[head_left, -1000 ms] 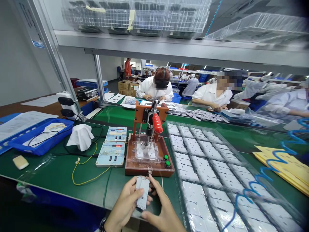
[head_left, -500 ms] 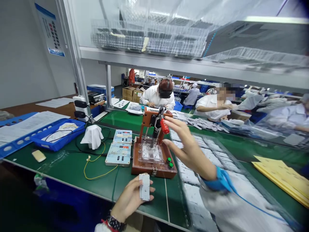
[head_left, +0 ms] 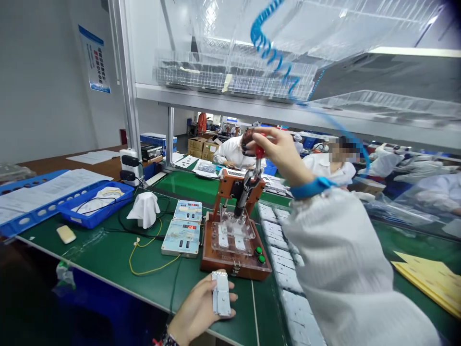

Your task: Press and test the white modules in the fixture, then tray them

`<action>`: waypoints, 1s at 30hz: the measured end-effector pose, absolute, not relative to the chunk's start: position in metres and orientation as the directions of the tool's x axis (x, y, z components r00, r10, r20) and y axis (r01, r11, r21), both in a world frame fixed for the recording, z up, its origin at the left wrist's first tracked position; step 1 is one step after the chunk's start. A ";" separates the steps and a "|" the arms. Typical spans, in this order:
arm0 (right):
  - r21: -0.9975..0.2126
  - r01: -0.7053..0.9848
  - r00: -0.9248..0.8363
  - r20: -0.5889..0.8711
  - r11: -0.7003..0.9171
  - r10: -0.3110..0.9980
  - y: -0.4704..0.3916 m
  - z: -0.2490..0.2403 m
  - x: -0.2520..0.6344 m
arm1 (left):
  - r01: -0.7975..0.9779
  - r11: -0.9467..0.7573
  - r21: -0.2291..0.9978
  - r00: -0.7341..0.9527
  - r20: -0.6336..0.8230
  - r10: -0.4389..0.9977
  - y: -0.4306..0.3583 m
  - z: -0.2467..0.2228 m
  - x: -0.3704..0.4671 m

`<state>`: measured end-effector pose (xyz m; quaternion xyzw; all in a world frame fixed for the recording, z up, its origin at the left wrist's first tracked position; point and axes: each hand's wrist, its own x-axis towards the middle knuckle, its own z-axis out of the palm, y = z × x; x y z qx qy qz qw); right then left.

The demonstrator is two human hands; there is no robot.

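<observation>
My left hand (head_left: 194, 305) is closed on small white circuit boards (head_left: 222, 295), seemingly a couple stacked, in front of a brown test fixture (head_left: 219, 264). Up at the fixture's top, my right hand (head_left: 283, 151) grips the red handle (head_left: 259, 152) of a toggle clamp (head_left: 248, 185), which points upward. Under the clamp, a clear acrylic plate (head_left: 248, 230) sits over two white boards (head_left: 239, 242) in the fixture. Two green buttons (head_left: 258, 251) are at its right front corner. A blue wrist strap (head_left: 309, 187) circles my right wrist.
Two meters with red digits (head_left: 182, 238) stand left of the fixture, near a yellow wire (head_left: 153, 273) and a blue tray (head_left: 90, 221). Rows of white boards (head_left: 284, 269) lie to the right. Yellow sheets (head_left: 428, 278) are far right. Co-workers sit opposite.
My right hand has gone from open beside the clamp to gripping its red handle, which has swung from low to upright. My left hand still holds the boards. The view has shifted slightly.
</observation>
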<state>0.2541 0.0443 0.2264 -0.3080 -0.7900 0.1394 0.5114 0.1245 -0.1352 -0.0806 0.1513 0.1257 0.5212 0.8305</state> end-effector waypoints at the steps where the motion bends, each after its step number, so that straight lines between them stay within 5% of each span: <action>1: -0.536 0.435 -0.269 0.690 0.724 0.672 0.061 0.233 0.254 | -0.828 0.405 0.389 0.416 -0.059 0.907 -0.135 -0.080 0.124; 4: -0.483 0.632 -0.194 0.658 0.606 0.728 0.090 0.220 0.270 | -0.825 0.398 0.400 0.402 -0.078 0.912 -0.136 -0.079 0.124; 9: -0.435 0.616 -0.059 0.806 0.657 0.589 0.055 0.120 0.325 | -0.818 0.432 0.380 0.446 -0.057 0.893 -0.134 -0.081 0.126; 12: -0.410 0.567 -0.272 0.726 0.714 0.632 0.018 0.053 0.340 | -0.801 0.459 0.383 0.477 -0.053 0.877 -0.131 -0.082 0.130; 15: -0.378 0.518 -0.594 0.487 0.767 0.641 -0.008 0.016 0.331 | -0.785 0.469 0.404 0.479 -0.084 0.874 -0.128 -0.081 0.132; 20: -0.333 0.584 -0.725 0.194 0.740 0.660 -0.015 0.016 0.312 | -0.781 0.463 0.419 0.452 -0.133 0.882 -0.131 -0.079 0.130; 30: -0.360 0.510 -0.764 0.228 0.781 0.603 -0.014 0.022 0.298 | -0.762 0.477 0.437 0.470 -0.132 0.873 -0.128 -0.078 0.130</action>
